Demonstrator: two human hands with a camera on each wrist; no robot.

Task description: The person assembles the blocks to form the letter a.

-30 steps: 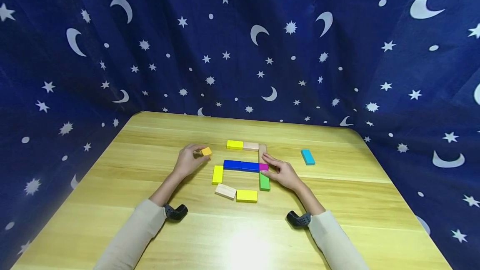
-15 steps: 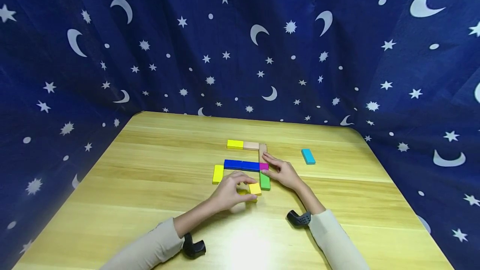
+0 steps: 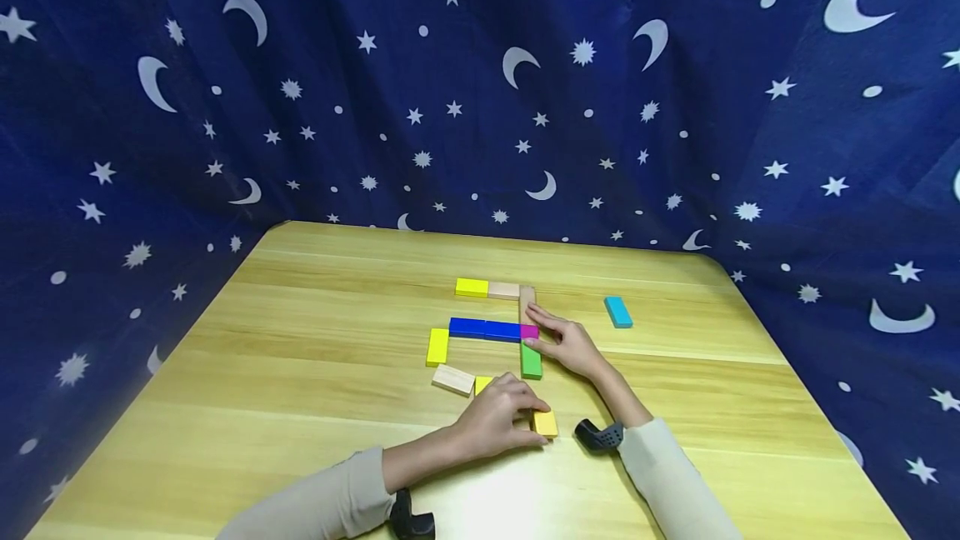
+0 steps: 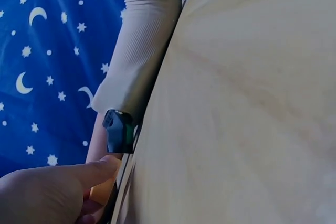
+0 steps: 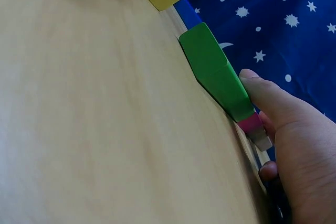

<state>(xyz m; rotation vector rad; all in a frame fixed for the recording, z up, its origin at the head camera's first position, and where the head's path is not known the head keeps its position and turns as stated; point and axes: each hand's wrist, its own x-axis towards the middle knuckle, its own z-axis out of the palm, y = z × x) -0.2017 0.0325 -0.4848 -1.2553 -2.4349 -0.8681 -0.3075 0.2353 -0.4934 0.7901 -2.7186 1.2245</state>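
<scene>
My left hand (image 3: 498,417) pinches a small orange-yellow block (image 3: 546,425) between thumb and fingers, low over the front of the table. In the left wrist view the orange block (image 4: 103,191) shows under the thumb. Part of a yellow block (image 3: 483,384) is covered by this hand. My right hand (image 3: 573,350) rests along the right side of the block outline, fingers extended toward the upright plain wood block (image 3: 527,303) and thumb by the magenta block (image 3: 529,332). Directly in front of the magenta one lies a green block (image 3: 531,361), beside the thumb in the right wrist view.
Two blue blocks (image 3: 484,329) run left from the magenta one. Farther back lie a yellow block (image 3: 472,287) and a pale one (image 3: 504,291); another yellow block (image 3: 437,347) and a tilted pale block (image 3: 453,379) stand left. A light-blue block (image 3: 618,312) lies alone at right.
My left hand has carried the orange-yellow block from the left of the outline, across the front yellow block, to its right front. The right hand has stayed in place.
</scene>
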